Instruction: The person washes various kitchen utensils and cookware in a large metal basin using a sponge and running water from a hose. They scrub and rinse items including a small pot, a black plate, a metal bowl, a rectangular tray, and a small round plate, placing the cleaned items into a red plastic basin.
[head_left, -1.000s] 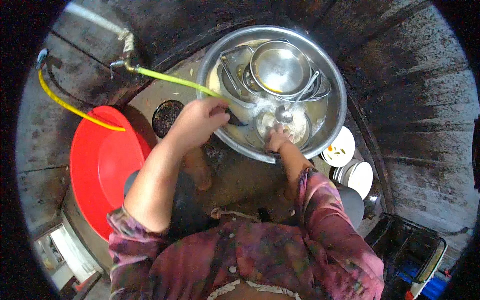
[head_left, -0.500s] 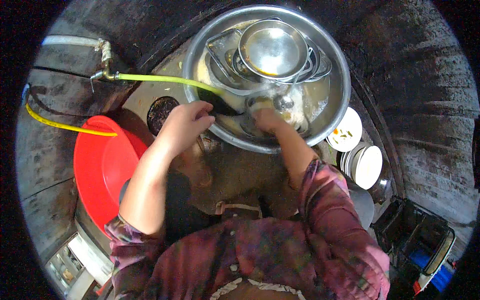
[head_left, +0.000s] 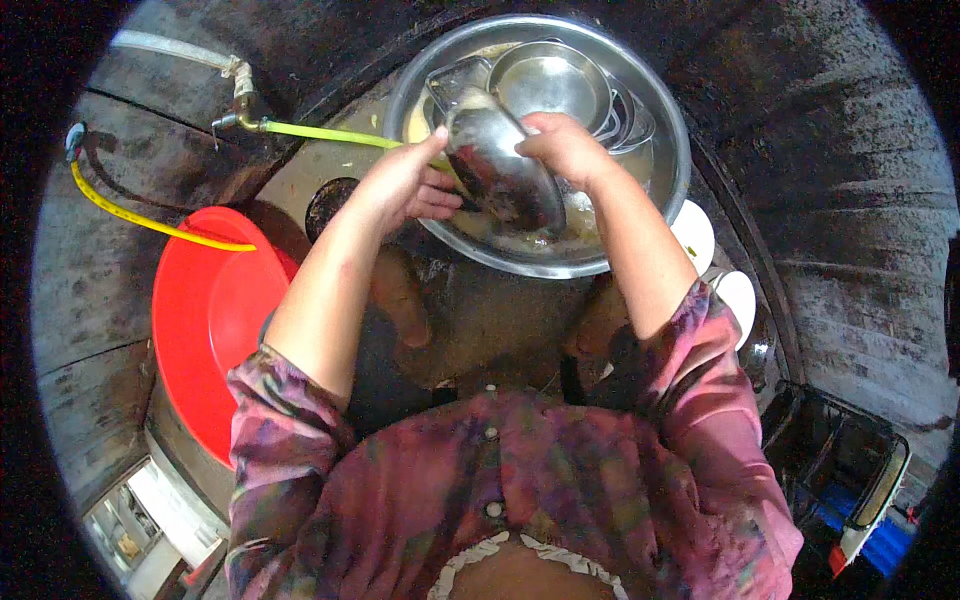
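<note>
Both hands are raised over a large round metal basin [head_left: 672, 195], gripping a shiny metal bowl [head_left: 505, 170] between them. The bowl is tilted, its rounded outer side toward me and its lower edge just over the cloudy water. My left hand [head_left: 415, 185] holds it at the left, thumb up against its side and fingers curled below. At the upper right edge, my right hand [head_left: 570, 150] grips it with the thumb on the near side; its other fingers are hidden. Behind, a round shallow pan [head_left: 548, 80] lies on other metal cookware in the basin.
A light green hose [head_left: 325, 132] runs from a wall tap [head_left: 240, 115] toward the basin. On the left stands a red tub [head_left: 200, 330] with a yellow hose [head_left: 150, 222] hanging into it. White dishes [head_left: 735, 305] sit at the right. A black crate [head_left: 835, 440] is at lower right.
My right hand, earlier down in the basin water, has come up with the metal bowl. My left hand, earlier holding nothing visible by the rim, has moved onto the bowl.
</note>
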